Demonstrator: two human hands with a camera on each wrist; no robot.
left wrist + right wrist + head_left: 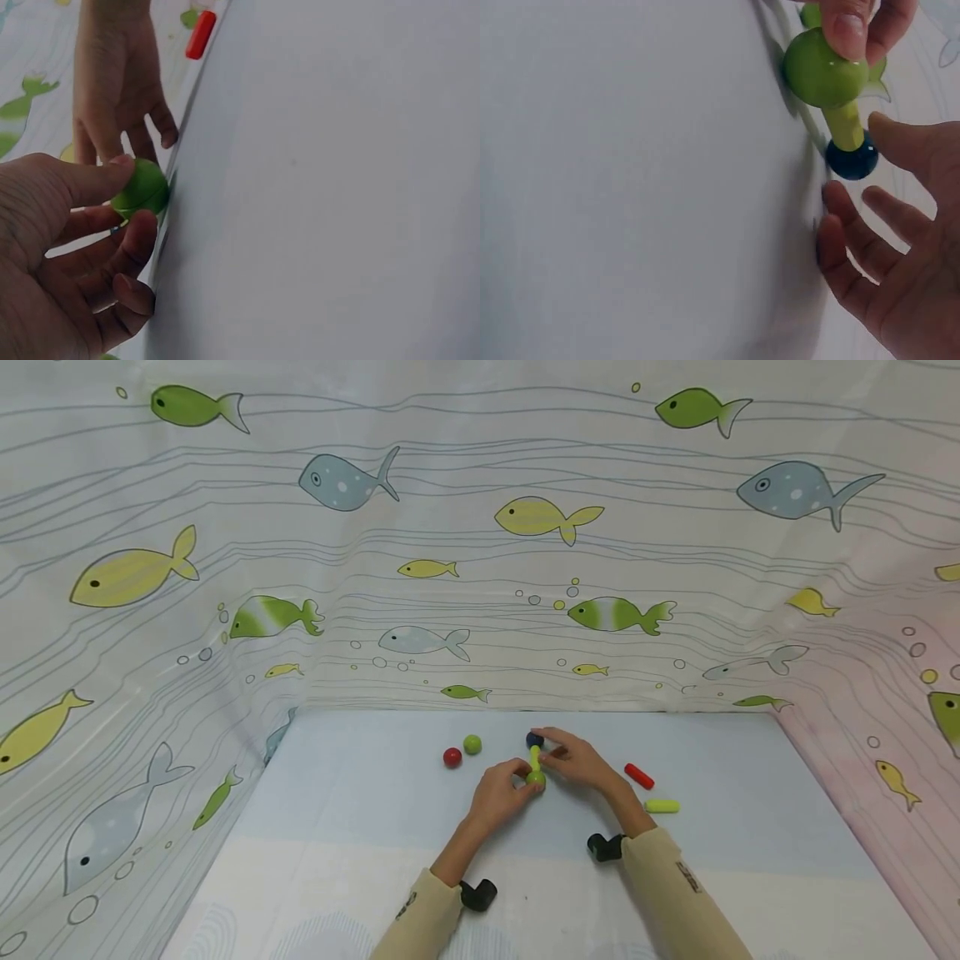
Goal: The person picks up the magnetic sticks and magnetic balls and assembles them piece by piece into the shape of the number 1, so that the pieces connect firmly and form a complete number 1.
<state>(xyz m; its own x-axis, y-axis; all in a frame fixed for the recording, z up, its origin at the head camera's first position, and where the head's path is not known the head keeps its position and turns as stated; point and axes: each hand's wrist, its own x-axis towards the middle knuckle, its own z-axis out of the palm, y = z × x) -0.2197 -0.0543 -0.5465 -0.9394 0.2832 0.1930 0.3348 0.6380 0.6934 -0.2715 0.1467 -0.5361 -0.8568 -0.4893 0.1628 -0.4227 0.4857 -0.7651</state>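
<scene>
Yellow rod (536, 759) links green ball (536, 780) and blue ball (533, 740); left hand (498, 794) pinches green ball at rod's near end, likely as anchor; right hand (579, 763) sits loose around blue ball, rod's far end, probably guiding

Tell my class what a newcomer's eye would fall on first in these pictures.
Probably the fish-printed sheet, filling the upper head view behind the table. Next, toward the far edge, the left hand pinches a green ball joined by a yellow stick to a dark blue ball, the right hand close beside. A red ball lies left of both hands.
</scene>
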